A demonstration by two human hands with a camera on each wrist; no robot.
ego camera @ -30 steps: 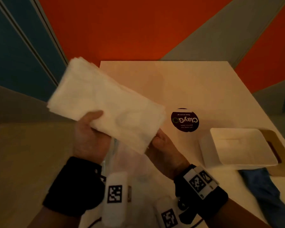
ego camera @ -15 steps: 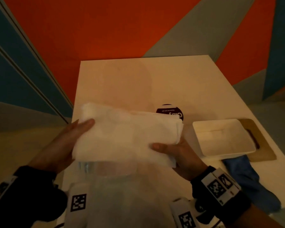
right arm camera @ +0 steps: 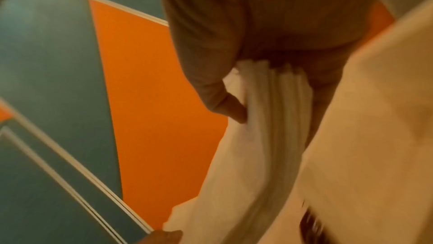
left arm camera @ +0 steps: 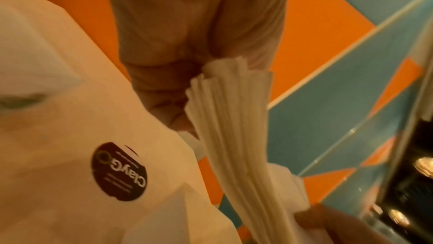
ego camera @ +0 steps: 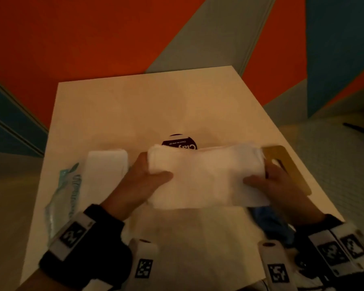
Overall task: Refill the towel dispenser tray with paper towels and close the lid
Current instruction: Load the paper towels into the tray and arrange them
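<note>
Now | left hand and right hand each pinch an end of the paper towels, thumbs on top | stack held between them, tray hidden beneath | advice: keep level, squeeze evenly, lower squarely.

far table half open, sticker, spare towel stack left
</note>
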